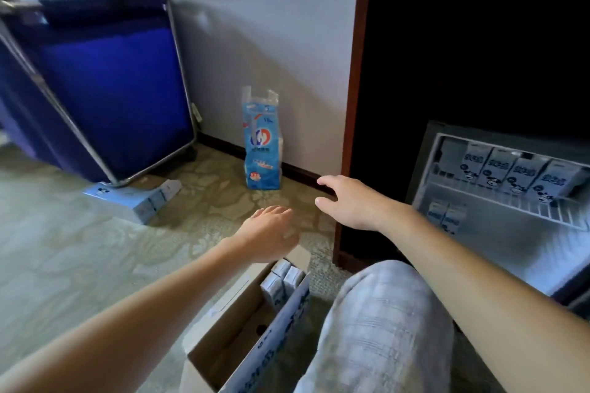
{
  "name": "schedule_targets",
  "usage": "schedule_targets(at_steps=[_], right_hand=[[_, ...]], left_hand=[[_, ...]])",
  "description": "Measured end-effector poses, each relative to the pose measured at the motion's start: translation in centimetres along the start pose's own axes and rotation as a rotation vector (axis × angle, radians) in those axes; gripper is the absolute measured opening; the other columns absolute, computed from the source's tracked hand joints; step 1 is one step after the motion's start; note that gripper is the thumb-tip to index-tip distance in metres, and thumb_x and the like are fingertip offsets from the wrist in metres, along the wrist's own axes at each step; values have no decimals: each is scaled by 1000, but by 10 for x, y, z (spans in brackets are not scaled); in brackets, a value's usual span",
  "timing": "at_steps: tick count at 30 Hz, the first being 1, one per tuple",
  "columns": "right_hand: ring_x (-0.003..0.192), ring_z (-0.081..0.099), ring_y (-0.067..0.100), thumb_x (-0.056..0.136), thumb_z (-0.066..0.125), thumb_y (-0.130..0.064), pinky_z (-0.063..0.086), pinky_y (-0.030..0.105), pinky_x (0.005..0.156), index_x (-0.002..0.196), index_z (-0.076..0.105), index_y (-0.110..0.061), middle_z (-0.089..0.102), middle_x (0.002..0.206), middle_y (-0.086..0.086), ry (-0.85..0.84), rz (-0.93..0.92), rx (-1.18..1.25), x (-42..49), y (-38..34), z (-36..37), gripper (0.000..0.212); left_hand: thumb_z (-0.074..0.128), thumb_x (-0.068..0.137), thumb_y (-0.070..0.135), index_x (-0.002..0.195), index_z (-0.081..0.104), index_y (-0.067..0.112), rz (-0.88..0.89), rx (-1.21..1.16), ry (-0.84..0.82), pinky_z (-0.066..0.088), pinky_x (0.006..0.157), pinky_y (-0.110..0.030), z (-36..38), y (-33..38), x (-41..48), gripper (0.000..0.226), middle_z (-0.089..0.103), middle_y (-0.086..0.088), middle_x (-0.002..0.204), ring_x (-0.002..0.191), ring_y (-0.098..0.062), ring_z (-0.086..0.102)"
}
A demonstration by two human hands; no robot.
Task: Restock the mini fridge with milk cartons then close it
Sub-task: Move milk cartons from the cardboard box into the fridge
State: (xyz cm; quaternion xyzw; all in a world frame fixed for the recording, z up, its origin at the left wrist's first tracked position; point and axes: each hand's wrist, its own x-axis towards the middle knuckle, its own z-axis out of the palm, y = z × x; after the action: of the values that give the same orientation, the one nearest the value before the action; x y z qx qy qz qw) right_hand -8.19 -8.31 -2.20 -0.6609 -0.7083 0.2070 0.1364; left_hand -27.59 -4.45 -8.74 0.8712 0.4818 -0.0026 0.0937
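Left hand: held open, fingers relaxed, nothing gripped; poised over the far end of the cardboard box. Right hand: open, fingers spread, nothing held; extended beside and slightly beyond the left.

Writing: blue lettering is printed on the box's side wall, and dark print with a cartoon face on the cartons; both are too blurred to be read. The blue-and-white plastic pack beyond both hands is marked with a round emblem, its text illegible.

Milk cartons: small, pale, rectangular; a few are stood upright in the box just below the left hand. A row of further cartons is lined on the wire shelf of the mini fridge, open to the right of the right hand; two more are seen beneath that shelf.

Room: patterned green-beige carpet, white wall, dark wooden cabinet round the fridge. A blue fabric cart and a flat blue-white box are set left of the left hand.
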Motion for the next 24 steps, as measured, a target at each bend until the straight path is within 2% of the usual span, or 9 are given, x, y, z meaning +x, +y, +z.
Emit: schedule_targets(at_steps=[3,7,9,12,16,18,22,24], right_hand=[[142,39,23,99,50,-43,35,39,115,154,35,-23,36,158,3,-45,19,31,14,-17,30,60],[138,43,23,99,51,-41,39,34,107,153,36,-23,36,158,5,-81,71,121,22,-25,72,59],[138,43,24,100,49,-38,38,35,106,154,34,-21,34,158,6,-112,74,93,22,-26,89,58],[143,36,23,100,48,-35,33,37,113,154,34,-21,33,159,6,-157,58,78,24,-27,109,57],[136,43,22,101,48,-33,39,36,106,154,35,-24,35,156,3,-160,36,47,33,-28,121,55],[136,42,23,101,47,-32,40,38,107,154,33,-24,35,155,2,-175,13,18,36,-30,126,55],[137,40,24,101,45,-31,41,43,108,154,32,-24,35,155,2,-181,21,-42,46,-24,132,55],[136,42,24,101,44,-32,43,45,107,154,32,-24,36,155,2,-180,30,-86,49,-19,133,55]], left_hand=[[47,99,45,150,38,25,-67,-18,26,28,117,-39,22,-24,-14,56,40,1,155,144,-21,33],[46,100,41,146,43,25,-142,-47,-39,38,107,-39,64,-53,-34,48,45,2,150,138,-21,41],[45,101,41,142,47,25,-179,-67,-61,40,104,-39,84,-65,-39,44,49,2,146,134,-21,45],[43,102,46,136,53,24,-229,-89,-76,42,100,-39,110,-79,-37,42,54,0,140,129,-22,48],[44,101,46,131,57,19,-270,-58,-100,42,100,-41,141,-88,-12,42,57,-5,133,126,-26,49],[46,100,47,130,58,17,-276,-23,-136,39,105,-44,158,-90,0,44,51,-7,137,128,-29,44],[52,97,47,136,54,15,-335,-29,-191,27,113,-58,189,-96,18,51,26,-14,155,142,-36,24],[55,95,48,137,53,15,-354,-20,-186,26,113,-61,201,-98,23,53,25,-13,154,142,-36,22]])
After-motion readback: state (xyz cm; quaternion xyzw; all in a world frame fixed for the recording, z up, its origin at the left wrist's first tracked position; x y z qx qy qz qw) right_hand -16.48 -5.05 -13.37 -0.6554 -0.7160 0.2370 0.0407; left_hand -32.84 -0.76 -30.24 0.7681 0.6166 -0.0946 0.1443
